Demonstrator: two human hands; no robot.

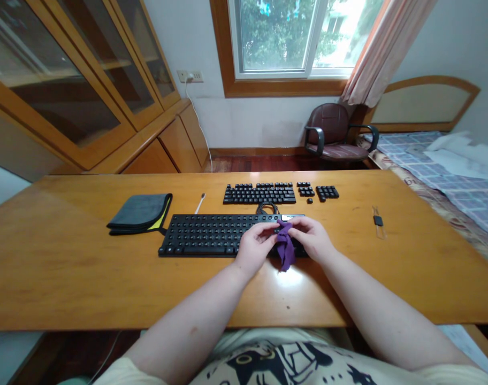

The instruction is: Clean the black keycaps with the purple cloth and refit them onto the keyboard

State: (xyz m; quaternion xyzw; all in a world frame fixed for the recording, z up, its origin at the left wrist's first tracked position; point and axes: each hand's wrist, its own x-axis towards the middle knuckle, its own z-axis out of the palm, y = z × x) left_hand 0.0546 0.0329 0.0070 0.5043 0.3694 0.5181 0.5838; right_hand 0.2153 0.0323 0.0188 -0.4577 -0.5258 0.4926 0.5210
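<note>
A small purple cloth (285,247) hangs between my hands, over the right end of a black keyboard (204,235) whose keycaps are mostly off. My left hand (256,243) pinches the cloth's upper left side with thumb and fingertips. From the other side my right hand (311,236) grips its upper edge. The cloth's lower end dangles past the keyboard's front edge. Behind the keyboard, the loose black keycaps (259,193) lie in rows laid out like a keyboard. A coiled black cable (267,208) rests between them and the keyboard.
A folded grey cloth (137,211) with a yellow side lies left of the keyboard, near a toothbrush (200,203). Far to the right is a keycap puller (378,221) with wire loops. The wooden desk (87,283) ends close to my body. A chair (332,131) stands beyond it.
</note>
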